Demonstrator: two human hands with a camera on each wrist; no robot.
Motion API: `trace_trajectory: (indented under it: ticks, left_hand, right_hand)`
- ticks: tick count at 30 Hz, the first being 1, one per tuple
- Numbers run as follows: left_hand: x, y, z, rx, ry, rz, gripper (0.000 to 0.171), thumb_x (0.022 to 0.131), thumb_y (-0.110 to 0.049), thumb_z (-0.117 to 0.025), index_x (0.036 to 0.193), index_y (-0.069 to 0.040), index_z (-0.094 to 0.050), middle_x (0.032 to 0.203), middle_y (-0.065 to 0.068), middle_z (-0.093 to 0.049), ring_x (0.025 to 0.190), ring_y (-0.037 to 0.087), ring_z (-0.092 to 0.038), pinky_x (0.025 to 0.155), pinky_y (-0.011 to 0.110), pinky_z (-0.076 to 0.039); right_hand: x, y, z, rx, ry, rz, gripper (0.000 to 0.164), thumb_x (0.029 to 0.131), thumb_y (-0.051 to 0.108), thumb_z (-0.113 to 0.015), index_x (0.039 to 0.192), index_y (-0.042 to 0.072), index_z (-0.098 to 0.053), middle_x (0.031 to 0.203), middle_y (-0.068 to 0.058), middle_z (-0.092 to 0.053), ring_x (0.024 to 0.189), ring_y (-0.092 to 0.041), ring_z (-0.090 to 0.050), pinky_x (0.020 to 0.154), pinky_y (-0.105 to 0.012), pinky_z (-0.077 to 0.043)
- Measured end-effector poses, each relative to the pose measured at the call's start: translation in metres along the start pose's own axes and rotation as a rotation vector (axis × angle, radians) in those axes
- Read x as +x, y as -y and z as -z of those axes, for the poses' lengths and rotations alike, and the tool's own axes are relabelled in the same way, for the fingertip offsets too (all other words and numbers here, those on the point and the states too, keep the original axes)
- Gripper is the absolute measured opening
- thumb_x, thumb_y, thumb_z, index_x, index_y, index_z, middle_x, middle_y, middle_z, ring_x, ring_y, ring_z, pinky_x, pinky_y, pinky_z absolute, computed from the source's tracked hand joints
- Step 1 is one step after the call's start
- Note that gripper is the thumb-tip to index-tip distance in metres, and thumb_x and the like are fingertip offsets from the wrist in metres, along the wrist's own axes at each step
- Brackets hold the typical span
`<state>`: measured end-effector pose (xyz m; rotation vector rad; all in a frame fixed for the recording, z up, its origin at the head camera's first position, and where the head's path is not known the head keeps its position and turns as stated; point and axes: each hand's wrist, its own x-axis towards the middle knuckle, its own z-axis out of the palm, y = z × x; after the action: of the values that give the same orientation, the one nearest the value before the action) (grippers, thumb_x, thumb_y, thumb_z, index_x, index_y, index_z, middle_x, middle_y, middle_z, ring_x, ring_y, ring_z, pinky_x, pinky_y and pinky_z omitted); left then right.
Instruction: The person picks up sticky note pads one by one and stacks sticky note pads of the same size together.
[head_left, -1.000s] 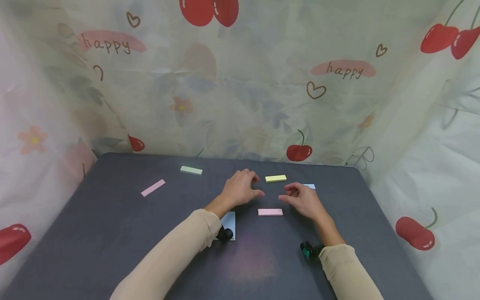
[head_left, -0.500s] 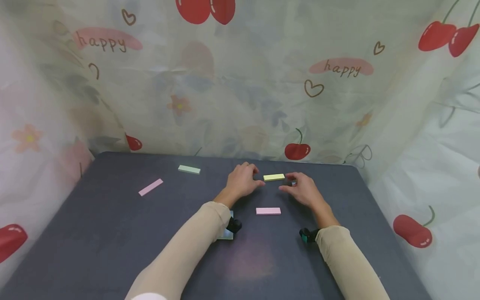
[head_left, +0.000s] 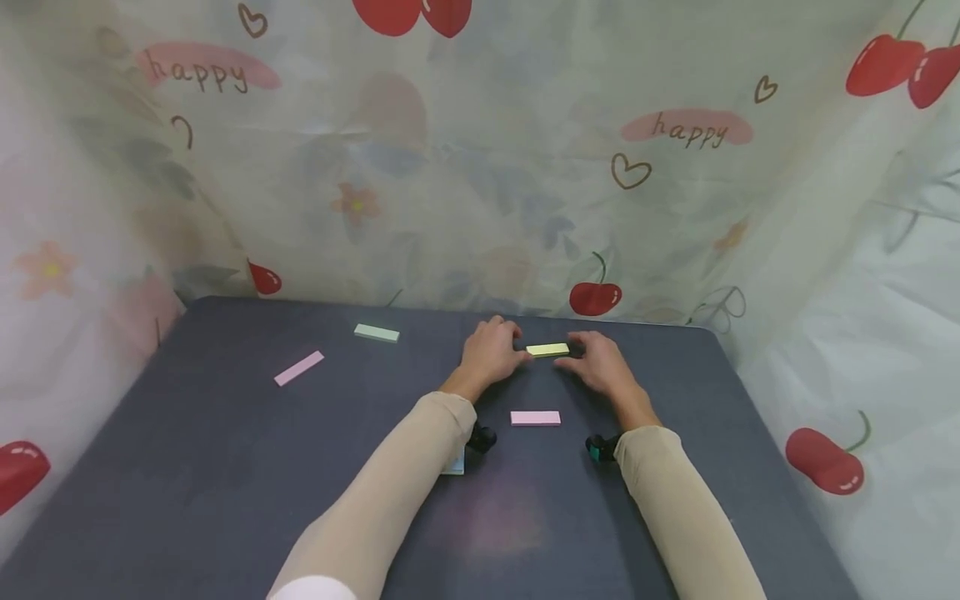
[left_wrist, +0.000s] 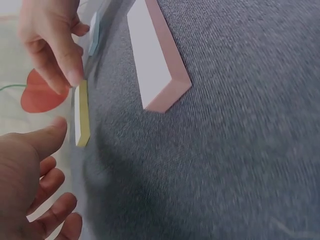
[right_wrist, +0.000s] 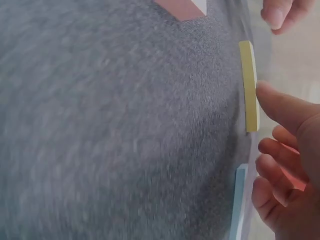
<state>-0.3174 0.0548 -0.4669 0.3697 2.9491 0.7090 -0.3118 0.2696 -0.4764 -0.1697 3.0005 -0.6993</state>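
Note:
A yellow block (head_left: 547, 350) lies flat between my two hands near the back of the table. My left hand (head_left: 491, 350) is at its left end, fingers relaxed; in the left wrist view a gap parts the thumb from the yellow block (left_wrist: 82, 114). At the other end is my right hand (head_left: 602, 364), thumb and fingers spread apart. Its thumb (right_wrist: 282, 106) appears close to the block's edge in the right wrist view; contact cannot be told. Nearer the front lies a pink block (head_left: 536, 418). A blue block (right_wrist: 239, 202) lies beside my right hand, hidden behind it in the head view.
On the left of the dark table (head_left: 187, 467) lie another pink block (head_left: 298, 368) and a pale green block (head_left: 377, 333). A light blue piece (head_left: 455, 463) is mostly covered by my left forearm. A printed curtain (head_left: 465, 167) surrounds the table's back and sides.
Both hands have moved farther back over the table and now flank the yellow block. My right hand has come to cover the blue block in the head view. The blocks have stayed put.

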Motion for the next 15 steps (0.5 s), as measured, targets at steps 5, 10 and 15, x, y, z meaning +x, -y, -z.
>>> trace_trajectory:
  ticks: [5, 10, 15]
  left_hand:
    - [0.004, -0.002, -0.007, 0.012, 0.033, 0.021, 0.049, 0.094, -0.046, -0.071, 0.135, -0.02, -0.065, 0.132, 0.005, -0.059, 0.124, 0.028, -0.057, 0.1, 0.047, -0.051]
    - [0.005, -0.001, -0.01, 0.027, 0.05, 0.028, 0.047, 0.097, -0.044, -0.068, 0.138, -0.022, -0.064, 0.136, 0.007, -0.058, 0.129, 0.03, -0.055, 0.102, 0.049, -0.051]
    - [0.007, -0.001, -0.012, 0.044, 0.082, 0.009, 0.043, 0.098, -0.042, -0.066, 0.137, -0.024, -0.066, 0.136, 0.006, -0.057, 0.126, 0.029, -0.054, 0.099, 0.047, -0.051]
  right_hand:
    - [0.003, -0.002, -0.004, 0.002, 0.013, -0.012, 0.065, 0.091, 0.035, -0.076, 0.145, 0.003, -0.055, 0.145, -0.023, -0.057, 0.133, -0.04, -0.055, 0.112, -0.055, -0.042]
    - [0.003, -0.002, -0.006, -0.003, 0.012, -0.007, 0.061, 0.092, 0.031, -0.075, 0.143, 0.004, -0.057, 0.145, -0.023, -0.058, 0.136, -0.04, -0.053, 0.115, -0.055, -0.039]
    - [0.003, 0.0, -0.009, 0.015, 0.009, -0.001, 0.054, 0.092, 0.027, -0.076, 0.138, 0.002, -0.061, 0.139, -0.022, -0.062, 0.13, -0.038, -0.057, 0.113, -0.053, -0.042]
